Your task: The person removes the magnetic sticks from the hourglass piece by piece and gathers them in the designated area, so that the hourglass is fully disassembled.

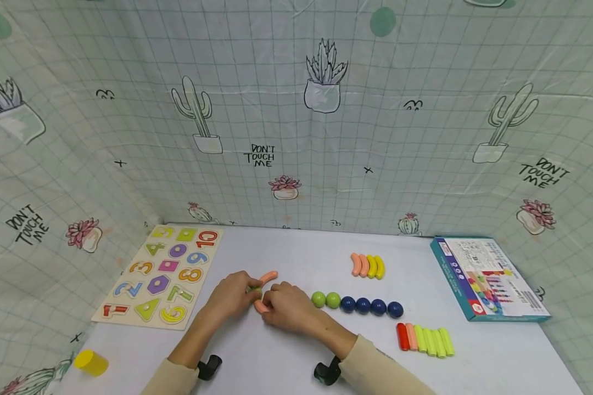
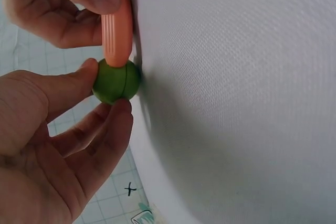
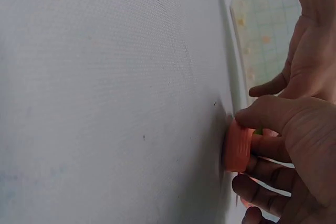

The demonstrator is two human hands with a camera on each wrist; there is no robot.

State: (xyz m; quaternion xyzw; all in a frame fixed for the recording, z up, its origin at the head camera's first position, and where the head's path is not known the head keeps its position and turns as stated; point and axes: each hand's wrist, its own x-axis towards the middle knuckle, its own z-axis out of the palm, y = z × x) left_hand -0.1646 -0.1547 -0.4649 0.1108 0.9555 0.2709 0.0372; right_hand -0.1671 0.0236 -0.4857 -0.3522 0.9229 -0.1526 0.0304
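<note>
My left hand (image 1: 231,295) pinches a green ball (image 2: 115,83) between thumb and fingertips, close against the white table. A salmon-orange curved stick (image 2: 117,35) with grooved sides is gripped by my right hand (image 1: 290,308). One end of this stick meets the ball in the left wrist view. In the right wrist view, thumb and fingers close round the same stick (image 3: 237,145), and the ball is mostly hidden behind them. Just beyond both hands, a second salmon curved stick (image 1: 269,276) reaches out from beside the left fingertips.
To the left lie a number puzzle board (image 1: 160,280) and a yellow cylinder (image 1: 91,362). On the right are a row of green and blue balls (image 1: 363,305), curved pink and yellow sticks (image 1: 368,265), straight sticks (image 1: 425,340) and a flat box (image 1: 491,280). A patterned cloth hangs behind.
</note>
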